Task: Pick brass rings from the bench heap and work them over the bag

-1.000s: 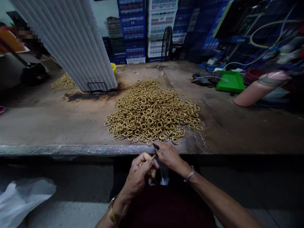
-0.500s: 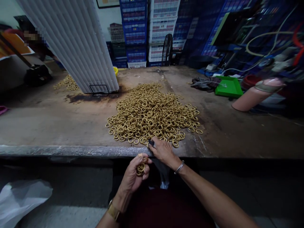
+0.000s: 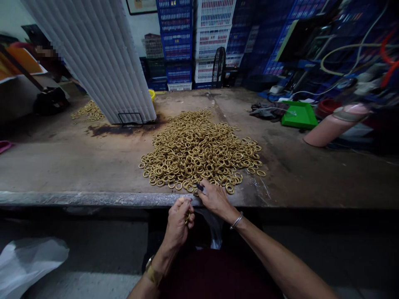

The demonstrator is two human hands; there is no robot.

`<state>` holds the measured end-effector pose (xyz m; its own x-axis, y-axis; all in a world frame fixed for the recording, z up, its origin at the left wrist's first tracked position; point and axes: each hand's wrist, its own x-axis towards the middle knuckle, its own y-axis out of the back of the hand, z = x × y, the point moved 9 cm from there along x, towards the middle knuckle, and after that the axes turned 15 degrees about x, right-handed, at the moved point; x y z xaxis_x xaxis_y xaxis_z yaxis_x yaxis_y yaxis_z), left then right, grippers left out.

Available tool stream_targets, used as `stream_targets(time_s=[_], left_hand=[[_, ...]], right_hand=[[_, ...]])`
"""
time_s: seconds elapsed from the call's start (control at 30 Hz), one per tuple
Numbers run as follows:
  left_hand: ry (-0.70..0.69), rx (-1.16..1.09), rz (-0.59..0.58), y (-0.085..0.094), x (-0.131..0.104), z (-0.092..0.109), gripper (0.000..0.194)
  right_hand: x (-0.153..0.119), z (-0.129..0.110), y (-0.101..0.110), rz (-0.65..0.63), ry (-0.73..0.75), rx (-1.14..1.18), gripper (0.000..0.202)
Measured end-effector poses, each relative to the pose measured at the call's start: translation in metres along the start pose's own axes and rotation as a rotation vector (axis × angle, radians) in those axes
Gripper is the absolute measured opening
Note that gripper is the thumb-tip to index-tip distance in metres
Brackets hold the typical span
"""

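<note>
A wide pile of brass-coloured rings point(image 3: 199, 145) covers the middle of the table up to its near edge. Just in front of that edge, my left hand point(image 3: 178, 222) is closed around a few brass rings point(image 3: 187, 216), partly hidden by the fingers. My right hand point(image 3: 216, 200) rests at the pile's near side, fingers curled round a small black object point(image 3: 200, 187) whose kind I cannot make out. Its fingertips are close to the nearest rings. Below my right hand hangs a clear plastic sheet or bag point(image 3: 215, 228).
A corrugated white panel point(image 3: 102, 62) stands on the table, with more rings point(image 3: 89, 111) behind its left side. To the right are a green tray point(image 3: 299, 115) and a pink cylinder point(image 3: 330, 131). Stacked crates point(image 3: 177, 45) line the back. A person point(image 3: 52, 62) is at far left.
My left hand has turned and its fingers have closed further over the rings, hiding more of them. My right hand has barely shifted at the pile's edge.
</note>
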<state>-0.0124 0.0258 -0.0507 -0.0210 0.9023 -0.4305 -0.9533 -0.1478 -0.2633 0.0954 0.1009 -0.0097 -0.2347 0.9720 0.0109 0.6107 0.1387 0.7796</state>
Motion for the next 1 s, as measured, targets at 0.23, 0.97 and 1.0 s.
stream_targets(time_s=[0.23, 0.97, 1.0], left_hand=[[-0.083, 0.188, 0.058, -0.003, 0.002, 0.005, 0.039], [-0.15, 0.448, 0.024, -0.014, 0.001, 0.021, 0.027], [-0.108, 0.413, -0.012, -0.016, 0.002, 0.016, 0.028]], right_hand=[[-0.01, 0.004, 0.002, 0.037, -0.023, 0.607, 0.012], [-0.011, 0.0, -0.007, -0.096, -0.09, 0.791, 0.018], [-0.011, 0.001, -0.007, -0.088, -0.093, 0.793, 0.018]])
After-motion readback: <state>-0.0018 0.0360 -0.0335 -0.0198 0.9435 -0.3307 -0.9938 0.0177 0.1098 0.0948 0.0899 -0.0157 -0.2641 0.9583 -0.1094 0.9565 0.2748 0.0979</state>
